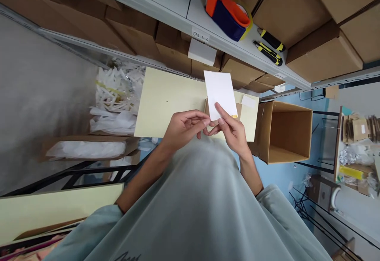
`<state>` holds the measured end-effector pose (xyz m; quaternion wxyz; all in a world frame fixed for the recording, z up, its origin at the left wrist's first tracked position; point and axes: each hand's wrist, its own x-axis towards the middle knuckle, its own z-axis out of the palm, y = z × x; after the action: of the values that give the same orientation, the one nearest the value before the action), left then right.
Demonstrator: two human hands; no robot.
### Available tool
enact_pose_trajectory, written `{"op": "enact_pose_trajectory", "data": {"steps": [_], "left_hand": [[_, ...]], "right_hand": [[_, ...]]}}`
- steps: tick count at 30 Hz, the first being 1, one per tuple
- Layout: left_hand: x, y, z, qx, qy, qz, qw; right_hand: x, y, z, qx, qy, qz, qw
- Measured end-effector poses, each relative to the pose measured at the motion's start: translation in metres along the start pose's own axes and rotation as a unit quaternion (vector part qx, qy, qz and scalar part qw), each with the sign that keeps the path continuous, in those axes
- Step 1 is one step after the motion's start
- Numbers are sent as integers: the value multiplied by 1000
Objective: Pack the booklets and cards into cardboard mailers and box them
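My right hand (234, 132) grips a small white paper sheet (221, 91) by its lower edge, the index finger stretched over its face. A yellow mark shows at the sheet's lower right corner. My left hand (187, 128) is closed, thumb and index finger pinched at the lower left corner of the same sheet. Behind the sheet, a brown cardboard piece (238, 110) is mostly hidden; whether it is a box I cannot tell. Both hands are above the near edge of a pale yellow tabletop (166, 99).
A shelf (192, 16) with cardboard boxes spans the back, holding an orange and blue tape dispenser (227, 14) and box cutters (268, 49). An open carton (289, 132) stands right of the table. White packing material (115, 95) is piled at left. A white slip (249, 101) lies on the tabletop.
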<state>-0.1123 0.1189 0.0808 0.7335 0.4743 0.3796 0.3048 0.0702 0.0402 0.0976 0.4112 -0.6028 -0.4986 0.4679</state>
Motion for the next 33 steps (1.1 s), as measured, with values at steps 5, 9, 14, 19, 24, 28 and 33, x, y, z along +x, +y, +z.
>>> {"op": "enact_pose_trajectory", "data": {"steps": [5, 9, 14, 19, 24, 28, 33], "left_hand": [[-5, 7, -21, 7, -6, 2, 1000], [-5, 10, -34, 14, -4, 6, 1000], [-7, 17, -48, -2, -21, 15, 1000], [-9, 20, -61, -14, -37, 11, 999], [-8, 18, -72, -25, -37, 7, 999], [-6, 20, -77, -25, -31, 5, 999], [-2, 21, -83, -20, -30, 11, 999]], "right_hand": [[3, -9, 23, -21, 6, -2, 1000], [7, -14, 40, -24, 9, -7, 1000], [12, -14, 58, -24, 6, -5, 1000], [16, -16, 71, -31, 6, -3, 1000], [22, -19, 79, -42, 8, 7, 999], [25, -20, 84, -48, 16, 6, 999], [29, -22, 87, -60, 9, 11, 998]]}}
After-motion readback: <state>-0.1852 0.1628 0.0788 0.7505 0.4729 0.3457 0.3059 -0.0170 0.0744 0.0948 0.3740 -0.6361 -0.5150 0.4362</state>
